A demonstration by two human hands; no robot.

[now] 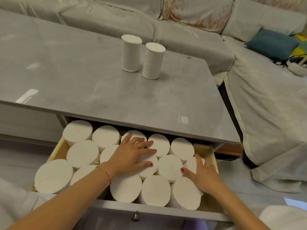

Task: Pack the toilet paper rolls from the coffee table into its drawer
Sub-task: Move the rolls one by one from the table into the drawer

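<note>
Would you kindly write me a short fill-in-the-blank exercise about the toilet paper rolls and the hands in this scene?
1. ____ rolls still stand upright on the coffee table.
2. The left hand lies flat on rolls inside the open ____.
3. The right hand touches rolls near the drawer's ____ side.

Missing words: two; drawer; right

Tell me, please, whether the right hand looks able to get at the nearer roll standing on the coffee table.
Probably yes: the right hand lies among the drawer's rolls, and nothing stands between it and the nearer roll on the bare tabletop.
</note>
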